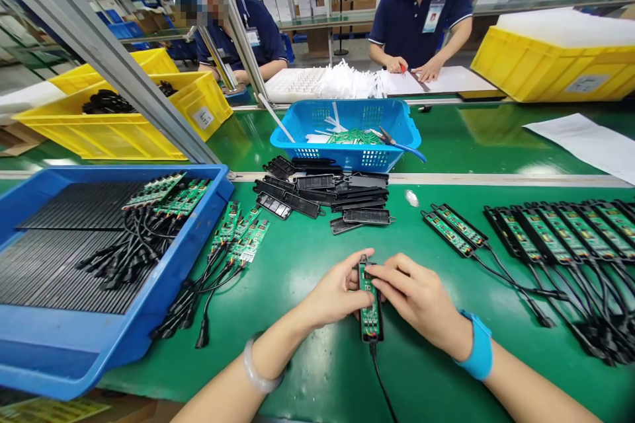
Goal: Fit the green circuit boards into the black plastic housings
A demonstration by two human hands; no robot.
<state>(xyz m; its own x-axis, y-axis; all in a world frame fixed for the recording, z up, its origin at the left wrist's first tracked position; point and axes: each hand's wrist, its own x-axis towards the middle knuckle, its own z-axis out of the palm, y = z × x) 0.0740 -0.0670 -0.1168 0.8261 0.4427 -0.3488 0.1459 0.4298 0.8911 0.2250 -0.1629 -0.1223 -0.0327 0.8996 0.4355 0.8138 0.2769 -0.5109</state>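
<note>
A black plastic case (380,334) with a green circuit board (368,325) lying in it stands lengthwise before me, its black cable running down toward the front edge. My left hand (342,291) grips the case from the left, with the thumb on the board and fingers behind. From the right, my right hand (414,294) presses bent fingertips on the upper part of the board; whether they pinch anything small is hidden. Beyond the hands lies a pile of black case halves (317,195). Several loose boards with cables (248,238) lie to the left.
A blue tray (59,350) with boards and cables fills the left side. Filled cases (550,231) lie in a row at right. A blue basket (342,155) with pliers stands behind the pile. Yellow bins (526,66) and two co-workers are across the bench.
</note>
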